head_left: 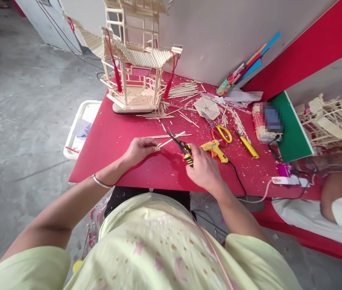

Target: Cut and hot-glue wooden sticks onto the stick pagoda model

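Between the thumb and fingers of my left hand (140,151) are thin wooden sticks (171,139), pointing to the right over the red table (98,149). My right hand (204,167) is closed round the black-and-yellow handles of long-nose pliers (177,141). The jaws of the pliers are parted and lie across the sticks; whether they touch them I cannot tell. Just right of my right hand lies a yellow glue gun (215,149). Beyond it are yellow-handled scissors (224,133) and a yellow utility knife (249,147).
A pavilion model (140,92) of sticks with red tassels stands at the back left. Loose sticks (184,89) and a hexagonal stick panel (207,108) lie beside it. A pen holder (224,86), a power strip (288,181) with cables, and a person's arm (330,193) are to the right.
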`<action>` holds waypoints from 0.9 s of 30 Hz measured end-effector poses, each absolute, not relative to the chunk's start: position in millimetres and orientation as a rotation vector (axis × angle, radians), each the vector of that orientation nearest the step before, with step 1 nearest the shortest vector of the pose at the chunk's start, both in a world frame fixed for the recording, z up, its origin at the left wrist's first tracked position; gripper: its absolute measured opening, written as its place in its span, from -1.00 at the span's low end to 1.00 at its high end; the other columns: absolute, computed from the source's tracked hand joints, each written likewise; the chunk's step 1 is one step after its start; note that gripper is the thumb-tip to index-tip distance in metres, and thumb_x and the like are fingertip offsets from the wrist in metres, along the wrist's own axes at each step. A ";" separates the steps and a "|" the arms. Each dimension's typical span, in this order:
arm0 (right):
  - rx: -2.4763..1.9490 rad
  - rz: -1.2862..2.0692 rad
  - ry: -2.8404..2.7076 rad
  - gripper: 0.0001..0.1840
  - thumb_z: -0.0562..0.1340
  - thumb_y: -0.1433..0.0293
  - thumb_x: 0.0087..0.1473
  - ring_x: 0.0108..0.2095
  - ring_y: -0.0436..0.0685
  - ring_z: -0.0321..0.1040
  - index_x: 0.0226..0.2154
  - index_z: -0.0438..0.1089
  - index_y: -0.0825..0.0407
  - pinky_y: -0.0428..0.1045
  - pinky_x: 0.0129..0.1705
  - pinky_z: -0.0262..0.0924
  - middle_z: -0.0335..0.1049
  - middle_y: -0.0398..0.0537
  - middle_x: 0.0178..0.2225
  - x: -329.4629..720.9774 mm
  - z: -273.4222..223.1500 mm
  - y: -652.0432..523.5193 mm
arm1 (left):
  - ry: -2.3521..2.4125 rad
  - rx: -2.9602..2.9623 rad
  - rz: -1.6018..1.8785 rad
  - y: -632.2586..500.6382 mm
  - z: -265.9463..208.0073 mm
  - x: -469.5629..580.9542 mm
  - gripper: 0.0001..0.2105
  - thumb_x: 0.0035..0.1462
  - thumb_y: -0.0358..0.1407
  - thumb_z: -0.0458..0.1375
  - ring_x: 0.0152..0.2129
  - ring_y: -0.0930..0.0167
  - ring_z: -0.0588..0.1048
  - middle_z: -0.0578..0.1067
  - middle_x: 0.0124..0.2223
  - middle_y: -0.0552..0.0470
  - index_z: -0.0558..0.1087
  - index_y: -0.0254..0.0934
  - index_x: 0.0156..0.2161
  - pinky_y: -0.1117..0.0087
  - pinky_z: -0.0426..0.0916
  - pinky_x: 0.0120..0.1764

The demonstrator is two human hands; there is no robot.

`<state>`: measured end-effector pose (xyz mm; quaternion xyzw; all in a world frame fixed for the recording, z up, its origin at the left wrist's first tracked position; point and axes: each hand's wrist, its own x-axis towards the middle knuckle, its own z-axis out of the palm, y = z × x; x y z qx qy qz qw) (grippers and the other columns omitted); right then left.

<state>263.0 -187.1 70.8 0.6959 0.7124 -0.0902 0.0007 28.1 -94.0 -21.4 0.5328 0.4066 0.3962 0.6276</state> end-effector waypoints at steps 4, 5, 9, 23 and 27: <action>2.152 -0.256 2.263 -0.30 0.21 0.42 0.17 0.12 0.39 0.38 0.34 0.14 0.14 0.15 0.05 0.33 0.39 0.29 0.14 251.8 62.7 -191.4 | 0.888 1.239 0.910 -95.7 -23.0 25.3 -0.62 -0.12 -0.06 0.54 -0.33 0.28 0.64 0.70 -0.26 -0.14 0.70 -0.33 -0.30 0.24 0.56 -0.12; 2.144 -0.260 2.258 -0.31 0.21 0.43 0.18 0.12 0.38 0.38 0.34 0.14 0.13 0.14 0.04 0.34 0.39 0.28 0.14 248.9 61.2 -192.3 | 0.860 1.240 0.909 -96.3 -23.5 24.1 -0.63 -0.11 -0.06 0.54 -0.32 0.27 0.65 0.70 -0.25 -0.14 0.70 -0.33 -0.30 0.23 0.57 -0.10; 2.111 -0.256 2.243 -0.31 0.19 0.44 0.17 0.12 0.36 0.35 0.34 0.12 0.08 0.11 0.00 0.33 0.37 0.24 0.12 238.1 57.9 -195.9 | 0.778 1.258 0.876 -98.2 -27.3 16.3 -0.66 -0.09 -0.09 0.53 -0.30 0.26 0.67 0.71 -0.25 -0.14 0.69 -0.32 -0.30 0.24 0.59 -0.09; 2.099 -0.282 2.267 -0.24 0.19 0.45 0.17 0.16 0.37 0.26 0.38 0.04 0.09 0.13 0.05 0.33 0.28 0.27 0.15 226.9 56.9 -198.5 | 0.837 1.281 0.851 -106.9 -23.1 7.8 -0.67 -0.08 -0.05 0.51 -0.23 0.17 0.70 0.71 -0.22 -0.16 0.70 -0.27 -0.30 0.16 0.59 0.02; 2.101 -0.289 2.312 -0.15 0.22 0.46 0.13 0.19 0.41 0.21 0.43 -0.01 0.14 0.15 0.12 0.30 0.23 0.30 0.18 230.2 56.2 -201.2 | 0.873 1.341 0.866 -111.7 -26.3 5.5 -0.69 0.01 -0.05 0.46 -0.22 0.17 0.69 0.72 -0.18 -0.16 0.71 -0.27 -0.27 0.17 0.59 -0.01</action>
